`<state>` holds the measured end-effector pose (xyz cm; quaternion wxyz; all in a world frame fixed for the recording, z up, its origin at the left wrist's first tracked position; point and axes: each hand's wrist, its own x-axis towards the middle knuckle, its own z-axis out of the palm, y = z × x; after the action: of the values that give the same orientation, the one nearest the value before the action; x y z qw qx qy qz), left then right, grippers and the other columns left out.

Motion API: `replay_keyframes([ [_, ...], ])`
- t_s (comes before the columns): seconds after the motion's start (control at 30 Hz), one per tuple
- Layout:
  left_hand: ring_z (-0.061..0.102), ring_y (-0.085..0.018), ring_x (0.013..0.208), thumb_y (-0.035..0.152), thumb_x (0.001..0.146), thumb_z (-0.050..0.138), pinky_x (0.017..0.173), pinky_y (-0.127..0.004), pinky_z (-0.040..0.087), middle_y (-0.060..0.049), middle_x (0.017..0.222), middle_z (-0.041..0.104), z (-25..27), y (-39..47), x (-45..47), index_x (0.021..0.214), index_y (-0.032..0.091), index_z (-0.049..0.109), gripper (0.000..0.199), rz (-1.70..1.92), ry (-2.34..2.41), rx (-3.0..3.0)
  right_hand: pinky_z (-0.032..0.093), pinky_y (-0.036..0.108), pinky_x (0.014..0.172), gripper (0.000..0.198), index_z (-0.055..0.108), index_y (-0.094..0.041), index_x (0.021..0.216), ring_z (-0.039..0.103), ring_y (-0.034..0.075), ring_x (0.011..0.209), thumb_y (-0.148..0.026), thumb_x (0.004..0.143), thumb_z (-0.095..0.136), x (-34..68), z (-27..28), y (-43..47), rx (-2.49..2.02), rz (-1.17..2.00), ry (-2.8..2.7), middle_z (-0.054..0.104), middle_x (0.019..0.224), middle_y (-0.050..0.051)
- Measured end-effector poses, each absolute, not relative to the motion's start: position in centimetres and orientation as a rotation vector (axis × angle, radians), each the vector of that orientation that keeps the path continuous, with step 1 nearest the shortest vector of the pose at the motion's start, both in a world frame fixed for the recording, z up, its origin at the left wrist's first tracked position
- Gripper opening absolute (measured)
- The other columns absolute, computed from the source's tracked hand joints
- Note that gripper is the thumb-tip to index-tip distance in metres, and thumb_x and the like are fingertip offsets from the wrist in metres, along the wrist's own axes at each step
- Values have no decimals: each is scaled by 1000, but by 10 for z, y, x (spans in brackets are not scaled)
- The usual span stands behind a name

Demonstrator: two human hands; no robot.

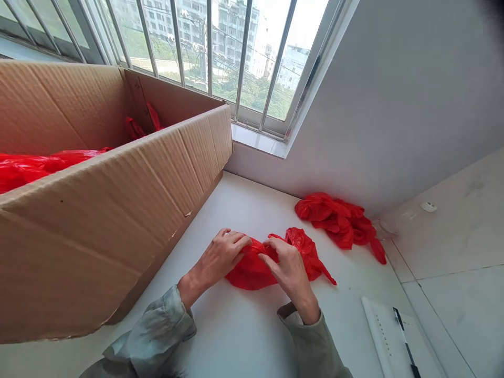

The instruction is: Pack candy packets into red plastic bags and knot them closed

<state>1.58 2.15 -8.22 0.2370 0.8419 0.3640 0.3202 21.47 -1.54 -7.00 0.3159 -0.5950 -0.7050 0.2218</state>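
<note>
A crumpled red plastic bag (pixel 254 273) lies on the white tabletop in front of me. At its upper left edge, my left hand (pixel 226 254) is closed on the thin plastic, fingers bent over it. The curled fingers and thumb of my right hand (pixel 286 262) hold the middle of the bag; its fingertips are partly hidden in the folds. To the right of that hand the bag bunches up into a shiny heap with a thin tail pointing right. A second pile of red bags (pixel 338 218) rests farther back, against the wall, with neither hand on it.
A large open cardboard box (pixel 157 205) stands on the left, with red plastic bags (pixel 47 163) inside. A barred window (pixel 208 52) is behind it. A black-and-white pen (pixel 405 336) lies on a white sheet-like item (pixel 380 331) at the lower right. Walls close off the back and right.
</note>
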Motion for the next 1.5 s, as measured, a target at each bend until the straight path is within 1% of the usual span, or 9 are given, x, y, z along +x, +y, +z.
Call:
replay_keyframes([
  [0.17,57,-17,73,22,91,54,72,-30,43,1,78,63,-74,20,1,85,21,58,8,1112,1128,1988,47,29,71,5,62,-23,81,63,18,74,-23,82,56,237,-61,-23,-1587,578,-1608,68,80,0],
  [0.3,57,-16,70,35,97,49,67,-27,46,1,74,61,-69,19,1,84,20,53,21,1300,1112,1632,43,24,62,6,52,-22,72,55,15,66,-19,75,56,262,-57,-36,-1525,709,-1565,57,69,-3],
  [0.43,57,-17,79,38,99,47,72,-28,46,-2,83,63,-59,18,1,86,20,58,25,1354,981,1470,46,23,60,10,51,-23,80,56,15,70,-25,78,61,273,-53,-47,-1396,928,-1577,58,77,-1],
  [0.57,56,-18,76,37,96,50,71,-30,46,-2,80,62,-46,9,-8,81,21,63,25,1345,830,1459,54,33,77,42,54,-27,113,64,22,91,-39,77,72,271,-47,-52,-1389,1007,-1478,65,103,5],
  [0.73,58,-19,77,43,99,46,70,-30,46,-3,80,61,-23,-10,-18,83,20,65,33,1304,808,1583,54,32,72,25,63,-22,89,64,22,84,-40,77,75,263,-39,-58,-1411,877,-1372,67,89,4],
  [0.9,53,-9,63,27,97,56,53,-23,39,4,83,61,15,-31,-10,92,22,60,8,1403,1262,2073,53,25,66,17,65,-25,95,62,15,77,-30,81,73,262,-25,-77,-1311,712,-1211,64,85,0],
  [1.03,57,-11,79,7,92,58,74,-23,44,0,85,61,35,-44,2,90,16,60,9,1597,1266,2531,52,22,71,19,66,-25,98,61,13,84,-17,82,71,259,-16,-86,-1213,475,-1374,63,89,0],
  [1.37,61,-18,76,-5,86,37,65,-27,51,-2,85,61,23,-39,17,89,19,58,32,397,1104,2807,48,38,98,36,63,-17,112,67,15,94,5,87,50,200,10,-80,-964,-26,-1789,70,99,3],
  [1.5,65,-23,100,-3,85,37,87,-37,55,-6,102,65,-14,-31,3,115,19,58,43,449,1115,2796,29,50,114,32,62,-19,109,66,12,80,0,94,41,193,-12,-62,-1257,21,-2079,71,88,-1],
])
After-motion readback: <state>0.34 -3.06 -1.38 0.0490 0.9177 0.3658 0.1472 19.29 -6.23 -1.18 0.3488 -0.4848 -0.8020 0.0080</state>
